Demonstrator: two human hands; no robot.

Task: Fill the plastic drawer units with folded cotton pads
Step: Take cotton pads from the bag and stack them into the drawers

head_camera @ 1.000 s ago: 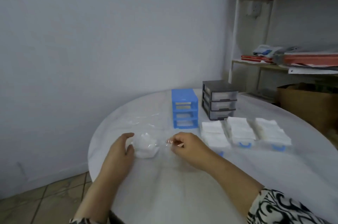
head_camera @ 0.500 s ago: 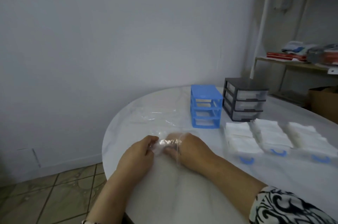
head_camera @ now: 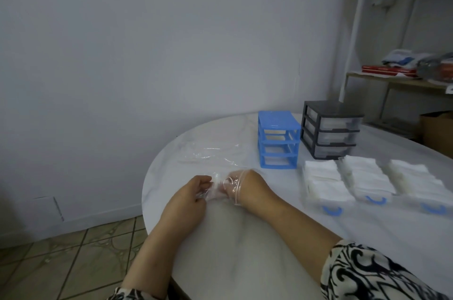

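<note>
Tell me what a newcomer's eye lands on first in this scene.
First, the two hands at the near edge of the round white table: the left hand pulls a thin clear plastic glove onto the right hand. Behind them stands the empty blue plastic drawer frame, with the dark grey three-drawer unit to its right. In front of those lie three clear drawers heaped with white folded cotton pads.

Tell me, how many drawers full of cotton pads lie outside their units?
3, in a row on the table right of the hands: left drawer, middle drawer, right drawer, partly cut off at the frame's edge.
</note>
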